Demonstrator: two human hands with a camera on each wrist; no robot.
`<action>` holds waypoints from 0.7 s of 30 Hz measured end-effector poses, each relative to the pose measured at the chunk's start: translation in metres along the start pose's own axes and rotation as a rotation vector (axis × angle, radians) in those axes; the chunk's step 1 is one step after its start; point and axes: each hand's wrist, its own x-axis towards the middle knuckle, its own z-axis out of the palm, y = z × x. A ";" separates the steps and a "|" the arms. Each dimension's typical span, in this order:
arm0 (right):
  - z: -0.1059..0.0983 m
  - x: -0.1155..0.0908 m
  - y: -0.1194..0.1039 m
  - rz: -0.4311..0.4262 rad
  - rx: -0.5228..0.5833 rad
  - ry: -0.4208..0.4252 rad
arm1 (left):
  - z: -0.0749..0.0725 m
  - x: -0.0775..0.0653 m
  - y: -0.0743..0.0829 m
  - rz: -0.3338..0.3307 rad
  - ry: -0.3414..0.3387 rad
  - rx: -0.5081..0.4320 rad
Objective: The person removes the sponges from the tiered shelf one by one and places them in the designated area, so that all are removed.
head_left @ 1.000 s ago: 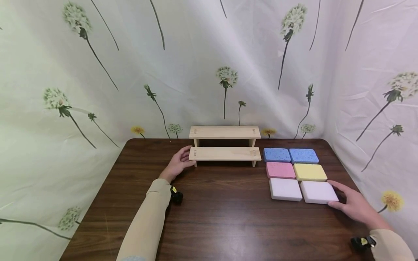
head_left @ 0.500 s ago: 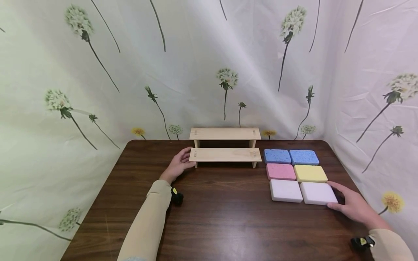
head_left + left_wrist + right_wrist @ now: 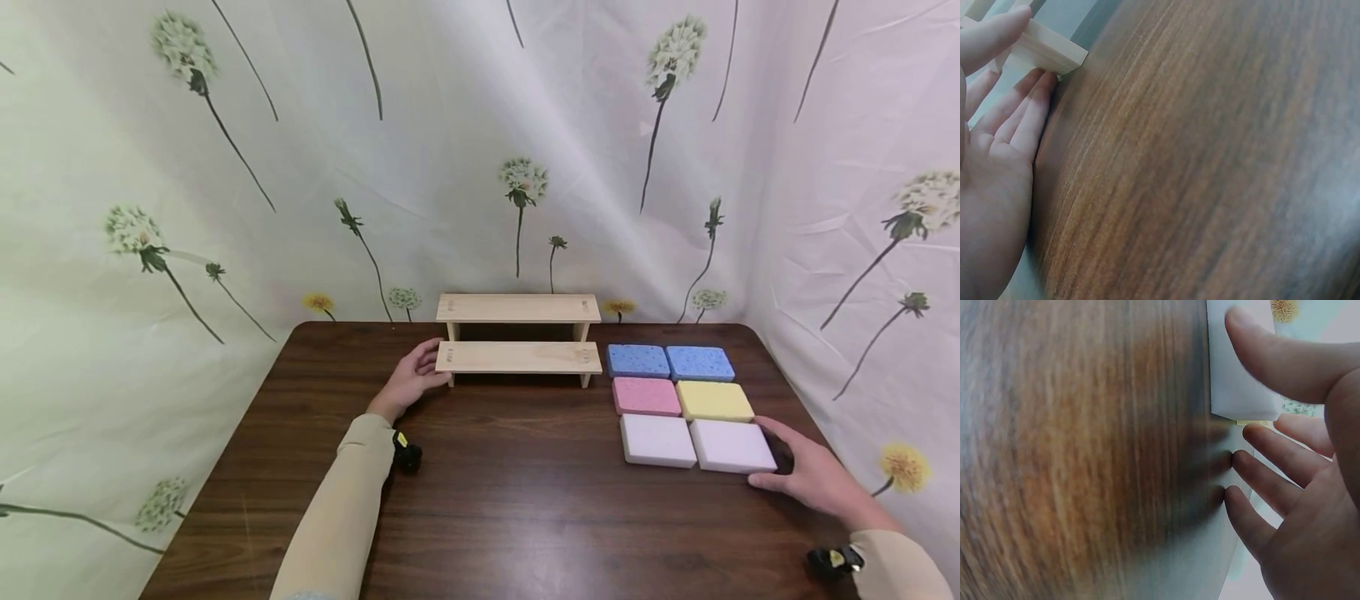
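Note:
A two-tier wooden stand (image 3: 517, 357) sits at the back middle of the table. At its lower left end rests my left hand (image 3: 408, 382), fingers fairly straight. The left wrist view has fingertips of this hand (image 3: 1004, 144) by a wooden leg (image 3: 1054, 50). Over at the right, my right hand (image 3: 813, 475) is beside the right-hand white sponge (image 3: 733, 445), thumb and fingers spread. In the right wrist view the thumb lies along the white sponge (image 3: 1241, 369), while the other fingers are apart, some tips on the table. Neither hand is curled round anything.
Left of that sponge lies another white one (image 3: 657, 440). Behind them are a pink sponge (image 3: 647, 396) and a yellow sponge (image 3: 714, 401). Two blue sponges (image 3: 637, 361) form the back row. A flower-printed curtain (image 3: 450, 167) surrounds the dark wooden table (image 3: 510, 492).
The right thumb has drawn slightly away from the white sponge's front corner. The left hand and the stand stay put; the head view has shifted a little.

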 end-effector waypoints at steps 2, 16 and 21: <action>-0.001 0.000 -0.001 0.010 0.013 -0.009 | 0.000 0.001 -0.001 0.001 -0.003 -0.013; -0.019 0.012 -0.038 -0.087 0.027 0.058 | -0.005 -0.004 0.000 0.031 0.077 -0.030; -0.023 0.032 -0.067 -0.146 -0.020 0.259 | -0.009 -0.007 0.001 0.139 0.245 0.105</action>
